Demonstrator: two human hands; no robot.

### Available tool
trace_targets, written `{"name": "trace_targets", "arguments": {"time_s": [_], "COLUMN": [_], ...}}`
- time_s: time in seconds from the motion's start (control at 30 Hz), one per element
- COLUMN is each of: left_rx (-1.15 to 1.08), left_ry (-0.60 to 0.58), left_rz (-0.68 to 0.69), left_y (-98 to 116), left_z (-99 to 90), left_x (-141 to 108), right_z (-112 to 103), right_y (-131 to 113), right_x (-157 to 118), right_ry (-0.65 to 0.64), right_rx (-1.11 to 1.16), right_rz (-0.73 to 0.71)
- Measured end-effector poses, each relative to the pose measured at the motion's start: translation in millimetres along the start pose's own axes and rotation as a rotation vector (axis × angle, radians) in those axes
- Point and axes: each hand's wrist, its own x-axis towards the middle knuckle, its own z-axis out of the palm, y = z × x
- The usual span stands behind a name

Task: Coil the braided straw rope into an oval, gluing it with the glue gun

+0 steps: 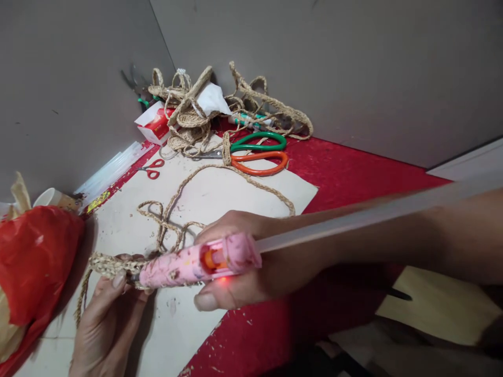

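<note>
A pink glue gun is gripped by my right hand, and a long clear glue stick sticks out of its back end. A small red light glows by its side. The dark nozzle meets a piece of braided straw cord that my left hand pinches between thumb and fingers. Whether glue is coming out is hidden. From that piece a loose length of braided cord seems to run over the white sheet, though the join lies behind my hands.
Large scissors with green and orange handles lie beyond my hands, near small red scissors. Heaped cord rests against grey panels. Clear glue sticks and a red plastic bag are at left, on a red surface.
</note>
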Motion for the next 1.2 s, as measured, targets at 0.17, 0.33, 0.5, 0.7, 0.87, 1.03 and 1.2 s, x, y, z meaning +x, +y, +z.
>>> {"name": "trace_targets", "arguments": {"time_s": [0.17,0.33,0.5,0.7,0.87,1.03,1.2], "left_rx": [-0.008,0.014,0.053,0.062,0.070,0.036,0.012], "left_ry": [-0.020,-0.051,-0.091,-0.090,-0.086,-0.053,-0.052], "left_rz": [0.020,0.037,0.035,0.036,0.029,0.027,0.010], "left_y": [-4.3,-7.1,-7.4,-7.4,-8.4,-7.4,-6.6], "left_z": [-5.3,-7.9,2.3,6.7,-2.8,-4.8,-0.1], "left_x": [-0.5,-0.5,-8.0,-12.3,-4.4,-2.0,-5.4], "right_z": [6.3,7.5,8.1,8.7,8.5,7.7,7.6], "right_y": [2.6,17.1,27.3,24.3,22.5,20.2,20.6], "right_x": [-1.7,3.9,7.1,5.6,5.4,4.0,4.3], "right_ry": [0.094,0.095,0.138,0.128,0.131,0.127,0.117], "right_rx": [-0.040,-0.121,-0.128,-0.125,-0.136,-0.139,-0.129], "right_rz": [-0.039,-0.070,-0.113,-0.076,-0.071,-0.064,-0.072]}}
